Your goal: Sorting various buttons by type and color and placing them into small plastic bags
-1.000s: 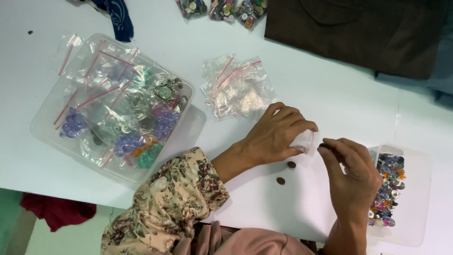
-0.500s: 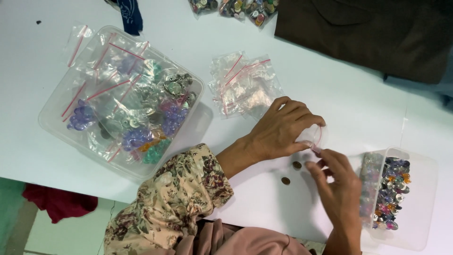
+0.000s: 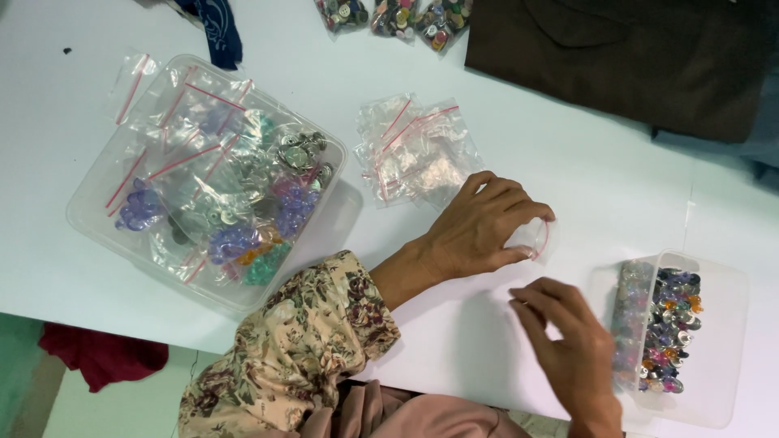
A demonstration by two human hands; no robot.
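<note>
My left hand [image 3: 479, 231] reaches in from a floral sleeve and pinches a small clear zip bag [image 3: 537, 239] with a red seal strip, held just above the white table [image 3: 584, 186]. My right hand [image 3: 568, 349] is just below it, its fingers curled together and pointing down at the table. Whether they hold a button is hidden by the hand itself. A small clear tub of mixed coloured buttons [image 3: 661, 328] stands right beside my right hand.
A large clear tub [image 3: 89, 219] of bagged buttons sits at the left. A pile of empty zip bags [image 3: 414, 150] lies behind my left hand. Filled button bags [image 3: 389, 15] and a dark brown cloth [image 3: 617, 61] lie at the far edge.
My right hand has dropped from the bag's mouth to the table. The two brown buttons that lay there are no longer in sight. My left hand still holds the bag.
</note>
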